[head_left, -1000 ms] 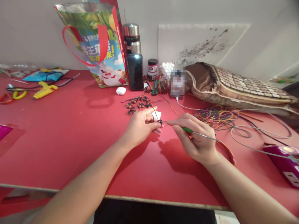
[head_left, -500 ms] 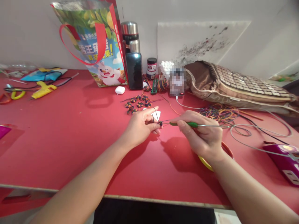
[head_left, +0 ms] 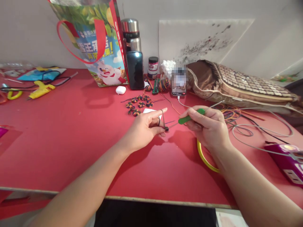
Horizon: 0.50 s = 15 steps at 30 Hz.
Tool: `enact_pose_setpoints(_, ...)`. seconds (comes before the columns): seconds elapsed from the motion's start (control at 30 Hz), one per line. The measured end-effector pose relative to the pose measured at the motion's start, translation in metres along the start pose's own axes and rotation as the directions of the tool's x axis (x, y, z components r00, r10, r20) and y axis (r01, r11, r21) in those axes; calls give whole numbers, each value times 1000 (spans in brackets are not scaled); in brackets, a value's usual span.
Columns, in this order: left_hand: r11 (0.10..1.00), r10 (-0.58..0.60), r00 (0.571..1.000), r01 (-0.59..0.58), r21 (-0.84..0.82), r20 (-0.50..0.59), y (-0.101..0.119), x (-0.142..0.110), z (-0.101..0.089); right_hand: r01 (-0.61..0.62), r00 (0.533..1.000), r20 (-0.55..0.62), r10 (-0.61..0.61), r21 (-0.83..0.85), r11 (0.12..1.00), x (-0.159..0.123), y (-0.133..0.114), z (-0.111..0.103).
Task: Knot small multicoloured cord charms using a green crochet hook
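Note:
My left hand (head_left: 148,127) pinches a small dark crochet piece (head_left: 166,129) between thumb and fingers. Dark yarn (head_left: 163,117) loops over its raised index finger. In my right hand (head_left: 210,127) is a crochet hook (head_left: 185,119) with a green grip. Its thin metal tip reaches left to the crochet piece; whether it sits inside a stitch is too small to tell. The hook's other metal end sticks out to the upper right. Just beyond my left hand lie several multicoloured crocheted rounds (head_left: 141,105) and a white paper piece (head_left: 148,111), partly covered by the fingers.
On the red table (head_left: 71,151) stand a shopping bag (head_left: 111,69), a dark phone (head_left: 135,71) and a smaller phone (head_left: 179,83) on a cable. A yellow glue gun (head_left: 42,90) lies left. Tangled yarn (head_left: 230,114), a yellow ring-shaped handle (head_left: 205,161) and a purple power strip (head_left: 287,162) are right.
My right hand has turned, so the hook now slants down to the left with its back end raised. The crochet piece and my left hand have shifted slightly right and down.

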<state>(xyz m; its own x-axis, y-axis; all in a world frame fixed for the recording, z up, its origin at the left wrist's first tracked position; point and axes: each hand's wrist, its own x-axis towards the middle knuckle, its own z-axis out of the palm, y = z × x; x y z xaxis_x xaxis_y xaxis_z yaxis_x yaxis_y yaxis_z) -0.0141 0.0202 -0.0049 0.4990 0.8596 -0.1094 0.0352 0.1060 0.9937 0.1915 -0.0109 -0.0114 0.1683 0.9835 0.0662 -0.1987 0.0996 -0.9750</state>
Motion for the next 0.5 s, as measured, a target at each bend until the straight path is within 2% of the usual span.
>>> enact_pose_setpoints(0.17,994,-19,1000,21,-103,20,1,-1,3,-123,989,101,113,102,987,-4,-1,9)
enact_pose_setpoints(0.23,990,-4,1000,6,-137,18,1,-1,3,-123,987,122,104,166,978,-7,2,13)
enact_pose_setpoints(0.33,981,55,997,-63,-186,-48,1,-1,4,-64,997,67,49,244,968,-9,6,18)
enact_pose_setpoints(0.5,968,120,985,-143,-204,-123,4,-4,5,-8,1000,-4,9,257,966,-7,8,22)
